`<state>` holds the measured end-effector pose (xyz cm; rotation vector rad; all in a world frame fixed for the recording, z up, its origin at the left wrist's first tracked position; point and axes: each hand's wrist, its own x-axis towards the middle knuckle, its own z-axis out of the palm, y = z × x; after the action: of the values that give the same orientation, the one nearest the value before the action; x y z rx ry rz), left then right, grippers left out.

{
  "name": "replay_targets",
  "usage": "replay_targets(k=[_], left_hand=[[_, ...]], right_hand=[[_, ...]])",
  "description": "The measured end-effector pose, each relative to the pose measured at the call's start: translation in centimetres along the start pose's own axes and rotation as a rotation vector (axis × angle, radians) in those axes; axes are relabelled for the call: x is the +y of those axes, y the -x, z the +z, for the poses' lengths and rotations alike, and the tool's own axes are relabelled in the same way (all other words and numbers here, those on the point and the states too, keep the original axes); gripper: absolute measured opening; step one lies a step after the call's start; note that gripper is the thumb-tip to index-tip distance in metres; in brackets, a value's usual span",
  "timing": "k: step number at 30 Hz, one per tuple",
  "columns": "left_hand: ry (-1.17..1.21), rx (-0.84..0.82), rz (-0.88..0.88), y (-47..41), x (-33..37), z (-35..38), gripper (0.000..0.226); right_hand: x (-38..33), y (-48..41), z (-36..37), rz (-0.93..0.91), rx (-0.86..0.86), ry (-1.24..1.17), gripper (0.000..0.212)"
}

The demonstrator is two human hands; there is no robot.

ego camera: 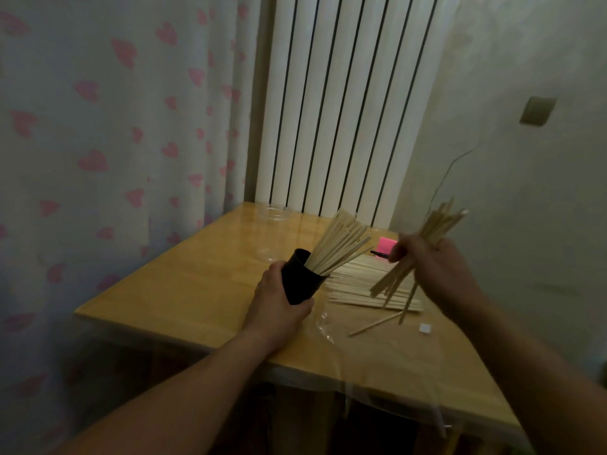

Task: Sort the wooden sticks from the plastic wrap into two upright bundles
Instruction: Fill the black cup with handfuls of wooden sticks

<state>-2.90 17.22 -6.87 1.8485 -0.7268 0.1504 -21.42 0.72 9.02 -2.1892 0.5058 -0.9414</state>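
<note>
Gripping left hand (277,302): tilted black cup (299,281) of sticks (338,244)
Right hand (433,267): clutches loose bunch (438,223)
Bench (197,274): stick pile (358,285), pink note (387,246), wrap (328,325)

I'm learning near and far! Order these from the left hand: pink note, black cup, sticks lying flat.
1. black cup, held in the left hand.
2. flat sticks, on the table just right of it.
3. pink note, farther back right.
</note>
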Motion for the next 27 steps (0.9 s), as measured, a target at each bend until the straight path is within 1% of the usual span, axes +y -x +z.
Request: replay_targets(k=[3, 6, 7, 9, 11, 15, 20, 24, 27], left_hand=[[0.008, 0.003, 0.003, -0.1, 0.0, 0.0, 0.083], [-0.003, -0.004, 0.012, -0.2, 0.0, 0.1, 0.083], [-0.005, -0.005, 0.01, -0.2, -0.1, 0.1, 0.083], [0.004, -0.007, -0.001, -0.2, -0.1, 0.1, 0.084], [0.016, -0.007, -0.004, -0.2, -0.2, 0.1, 0.083], [0.024, -0.007, 0.003, -0.3, -0.2, 0.1, 0.082], [0.017, -0.009, 0.02, -0.3, -0.3, 0.2, 0.081], [0.006, -0.004, 0.031, -0.3, -0.3, 0.2, 0.08], [0.002, -0.004, 0.03, -0.3, -0.2, 0.2, 0.08]], right_hand=[[-2.1, -0.8, -1.4, 0.066, 0.002, -0.246, 0.045], [-4.2, -1.7, -1.5, 0.053, -0.002, -0.522, 0.043], [-4.8, -2.2, -1.0, 0.044, 0.006, -0.591, 0.043], [-5.9, -3.2, 0.3, 0.021, 0.041, -0.645, 0.043], [-6.7, -4.4, 1.9, 0.001, 0.069, -0.605, 0.04], [-6.5, -6.3, 4.7, 0.005, 0.029, -0.369, 0.03], [-4.5, -6.8, 6.5, 0.056, -0.007, -0.138, 0.029], [-3.2, -7.1, 6.8, 0.148, -0.051, -0.081, 0.031], [-0.6, -8.4, 7.6, 0.129, -0.049, -0.065, 0.037]])
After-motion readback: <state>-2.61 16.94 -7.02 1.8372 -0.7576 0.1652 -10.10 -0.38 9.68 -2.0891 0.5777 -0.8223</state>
